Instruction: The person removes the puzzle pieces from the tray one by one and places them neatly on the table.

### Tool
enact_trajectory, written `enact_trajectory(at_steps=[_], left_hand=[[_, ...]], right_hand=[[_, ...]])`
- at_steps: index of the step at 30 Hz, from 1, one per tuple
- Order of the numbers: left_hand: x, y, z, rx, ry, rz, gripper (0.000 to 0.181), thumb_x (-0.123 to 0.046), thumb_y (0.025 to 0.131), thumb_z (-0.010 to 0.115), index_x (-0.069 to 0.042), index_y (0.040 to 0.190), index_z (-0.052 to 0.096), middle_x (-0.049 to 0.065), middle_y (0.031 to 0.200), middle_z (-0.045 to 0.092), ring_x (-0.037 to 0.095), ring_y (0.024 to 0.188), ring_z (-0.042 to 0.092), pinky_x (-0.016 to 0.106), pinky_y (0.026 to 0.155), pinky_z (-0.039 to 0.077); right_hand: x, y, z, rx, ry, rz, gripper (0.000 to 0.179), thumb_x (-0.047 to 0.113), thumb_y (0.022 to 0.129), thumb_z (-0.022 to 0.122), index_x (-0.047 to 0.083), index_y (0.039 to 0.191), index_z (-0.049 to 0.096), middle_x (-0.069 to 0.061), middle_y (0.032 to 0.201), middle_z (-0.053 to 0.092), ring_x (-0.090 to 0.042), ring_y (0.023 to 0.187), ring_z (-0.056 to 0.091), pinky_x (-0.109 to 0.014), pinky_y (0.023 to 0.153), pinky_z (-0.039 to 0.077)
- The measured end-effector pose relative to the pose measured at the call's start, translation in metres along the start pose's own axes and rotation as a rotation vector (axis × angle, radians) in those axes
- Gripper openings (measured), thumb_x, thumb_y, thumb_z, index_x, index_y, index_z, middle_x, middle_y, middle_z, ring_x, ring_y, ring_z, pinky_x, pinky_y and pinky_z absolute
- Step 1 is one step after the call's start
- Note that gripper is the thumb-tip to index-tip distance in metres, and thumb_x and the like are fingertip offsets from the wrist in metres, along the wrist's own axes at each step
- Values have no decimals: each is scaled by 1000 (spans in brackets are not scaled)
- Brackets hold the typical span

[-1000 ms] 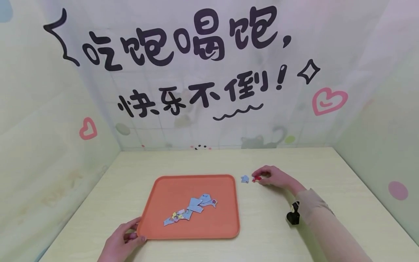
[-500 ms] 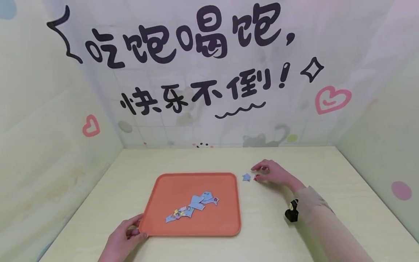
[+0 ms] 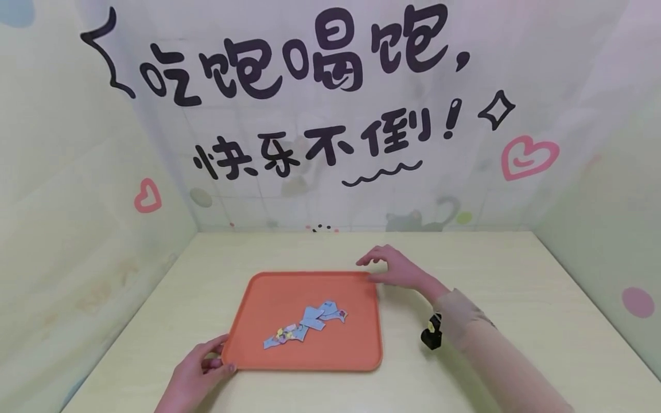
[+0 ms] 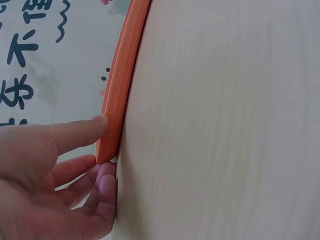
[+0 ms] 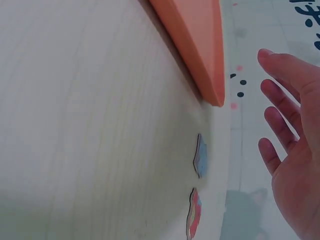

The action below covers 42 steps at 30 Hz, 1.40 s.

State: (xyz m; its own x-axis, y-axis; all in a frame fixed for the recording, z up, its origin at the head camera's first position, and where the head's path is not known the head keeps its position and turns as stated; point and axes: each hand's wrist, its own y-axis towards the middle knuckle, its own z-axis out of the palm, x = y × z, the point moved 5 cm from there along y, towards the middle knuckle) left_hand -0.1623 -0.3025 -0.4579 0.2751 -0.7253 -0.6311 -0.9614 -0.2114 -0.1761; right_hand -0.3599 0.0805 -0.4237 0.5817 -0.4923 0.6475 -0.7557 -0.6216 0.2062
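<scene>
My left hand [image 3: 198, 370] holds the front left corner of an orange tray [image 3: 248, 321]; the left wrist view shows thumb and fingers on either side of that corner. A row of small light blue flat pieces, puzzle-like, lies across the tray, with a yellow-patterned piece [image 3: 284, 334] at its lower left end. Over the tray's back right corner hovers my right hand [image 3: 395, 269], fingers spread and nothing in them. The right wrist view shows a light blue piece [image 5: 200, 156] and a red piece [image 5: 194, 215] lying on the table beside the tray; the head view hides both.
The pale wooden table [image 3: 516, 298] meets a fabric backdrop [image 3: 279, 115] with black lettering at its rear edge. Fabric panels stand on both sides. A small black device [image 3: 431, 335] hangs under my right wrist.
My right hand has let go of the red piece beside the tray and moved left to the tray's back right corner. My left hand stays at its corner.
</scene>
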Motion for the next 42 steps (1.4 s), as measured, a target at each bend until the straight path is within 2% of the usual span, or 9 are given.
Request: enact_trajectory(at_steps=[5,14,21,24,30,34,39,42], left_hand=[[-1,0,0,2,-11,14,65,-18,87,76,-4,144,48,16,126,58,16,95,60,21,73,49],[-1,-1,-1,7,-19,16,66,-18,86,76,-3,144,48,18,126,58,14,94,61,19,71,48],[3,-2,0,0,-13,22,68,-19,83,80,-3,142,51,15,121,60,13,91,62,17,71,49],[4,-1,-1,-4,-11,28,68,-18,82,81,-3,141,51,15,120,60,13,92,62,16,71,49],[3,1,1,-7,-8,30,68,-17,81,81,-2,141,52,15,119,60,13,91,62,16,70,49],[3,2,1,-3,-8,32,69,-18,81,81,-2,141,52,15,119,60,14,92,62,16,70,49],[2,1,-1,2,-11,29,69,-18,80,82,-2,141,51,15,119,60,14,92,63,16,70,49],[2,1,-1,2,-18,25,70,-19,81,82,-2,141,51,15,121,60,13,92,62,16,71,49]], right_hand=[[16,12,11,44,18,-26,35,14,89,73,10,123,68,-9,122,67,-26,112,54,-46,98,41],[38,25,38,150,81,18,38,15,88,74,11,125,68,-11,126,64,-32,123,49,-55,105,39],[46,28,62,271,-34,6,41,23,87,76,22,127,67,4,125,63,-19,120,45,-47,103,34],[47,28,70,314,-64,20,43,23,86,76,26,127,66,7,125,62,-15,118,44,-44,102,36],[49,26,79,353,-90,19,42,23,85,78,26,126,67,9,130,62,-12,120,44,-37,104,39],[50,28,84,362,-142,8,41,27,84,79,28,123,68,13,125,64,-9,117,47,-30,102,43],[52,29,87,367,-175,17,35,26,85,79,29,119,70,14,119,65,-7,114,50,-33,104,41],[53,29,87,360,-171,27,32,24,85,79,28,116,72,14,116,66,-6,109,51,-31,101,42]])
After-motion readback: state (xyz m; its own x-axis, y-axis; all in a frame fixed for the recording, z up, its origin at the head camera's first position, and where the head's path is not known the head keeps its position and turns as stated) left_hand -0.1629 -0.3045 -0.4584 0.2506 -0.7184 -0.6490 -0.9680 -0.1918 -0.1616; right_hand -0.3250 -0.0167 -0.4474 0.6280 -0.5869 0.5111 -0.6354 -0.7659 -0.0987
